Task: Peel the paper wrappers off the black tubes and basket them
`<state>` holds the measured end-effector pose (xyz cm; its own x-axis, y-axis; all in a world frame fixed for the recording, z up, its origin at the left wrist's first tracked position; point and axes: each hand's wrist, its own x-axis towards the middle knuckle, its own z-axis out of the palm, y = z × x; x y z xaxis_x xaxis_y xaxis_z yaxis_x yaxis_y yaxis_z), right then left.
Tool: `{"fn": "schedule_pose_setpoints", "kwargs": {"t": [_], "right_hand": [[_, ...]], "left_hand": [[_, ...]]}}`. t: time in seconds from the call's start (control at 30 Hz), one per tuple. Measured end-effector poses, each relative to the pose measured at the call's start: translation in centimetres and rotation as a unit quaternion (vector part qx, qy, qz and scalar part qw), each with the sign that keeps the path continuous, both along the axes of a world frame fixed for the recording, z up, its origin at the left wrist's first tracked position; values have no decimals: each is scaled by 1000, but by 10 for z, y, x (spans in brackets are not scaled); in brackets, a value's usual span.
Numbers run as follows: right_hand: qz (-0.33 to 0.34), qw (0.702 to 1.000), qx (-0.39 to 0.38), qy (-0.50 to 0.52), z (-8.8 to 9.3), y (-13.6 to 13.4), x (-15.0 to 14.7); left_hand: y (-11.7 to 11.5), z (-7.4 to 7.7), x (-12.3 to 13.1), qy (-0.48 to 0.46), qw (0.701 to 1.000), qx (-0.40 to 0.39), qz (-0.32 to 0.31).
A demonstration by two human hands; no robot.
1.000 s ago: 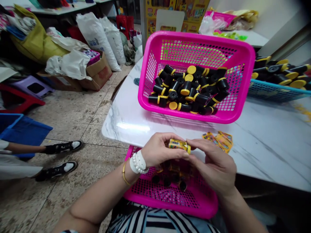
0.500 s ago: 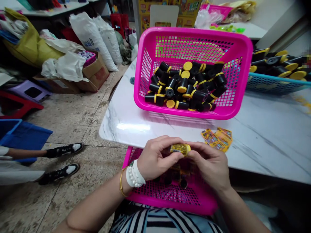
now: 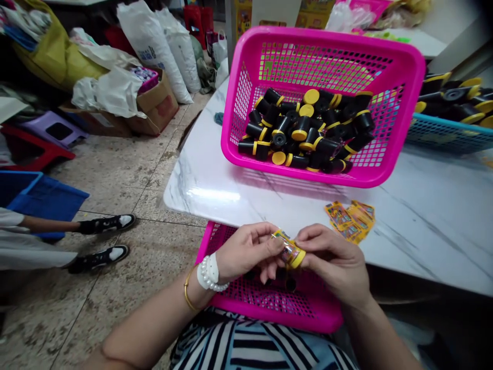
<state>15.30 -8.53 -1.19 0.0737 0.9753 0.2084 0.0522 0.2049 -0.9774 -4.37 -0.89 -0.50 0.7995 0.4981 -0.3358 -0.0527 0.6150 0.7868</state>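
Observation:
Between my hands is a small canister point(image 3: 296, 257) with a yellow lid and a shiny, printed yellow label around its body. My left hand point(image 3: 244, 249) grips its body, thumb on top and some fingers curled below. The thumb and fingers of my right hand point(image 3: 334, 257) are closed at the lidded end, pinching it near the label's edge. Under both hands, a pink basket point(image 3: 281, 311) at my lap holds dark pieces, mostly hidden. Several printed yellow stickers point(image 3: 351, 221) lie in a loose pile on the table, just beyond my right hand.
On the white marbled table point(image 3: 200, 180) stands a large pink basket point(image 3: 308, 178) of black canisters point(image 3: 302, 126) with yellow lids. A blue basket point(image 3: 449, 131) with similar pieces is at the right. A person's feet point(image 3: 108, 223) and a blue bin point(image 3: 57, 205) are on the left.
The canister has tilted, its lidded end now pointing down and to the right, and more of its label shows. My left fingers have shifted around it. The view has moved slightly.

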Motion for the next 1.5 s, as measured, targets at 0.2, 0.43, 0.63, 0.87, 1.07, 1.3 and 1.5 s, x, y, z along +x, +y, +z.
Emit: {"fn": "schedule_pose_setpoints", "kwargs": {"t": [0.2,0.43,0.63,0.87,1.07,1.3,1.5], "right_hand": [[25,998,32,-43,5,-4,-6],[38,995,37,-82,5,-3,-4],[57,985,116,-112,2,-9,-5],[-41,994,69,-77,-12,-22,-17],[-103,990,7,-98,-22,-32,-26],[-93,988,-19,-120,-10,-41,-22],[-98,985,-143,18,-9,-42,-32]], "left_hand": [[-7,-7,-1,-20,997,-78,7],[-14,-14,2,-28,995,-95,14],[-15,-20,1,-46,992,-117,13],[-24,-21,-6,9,995,-77,70],[-34,-17,-6,14,991,-11,132],[-38,-13,-6,11,987,113,117],[-35,-18,-12,48,938,328,104]]}}
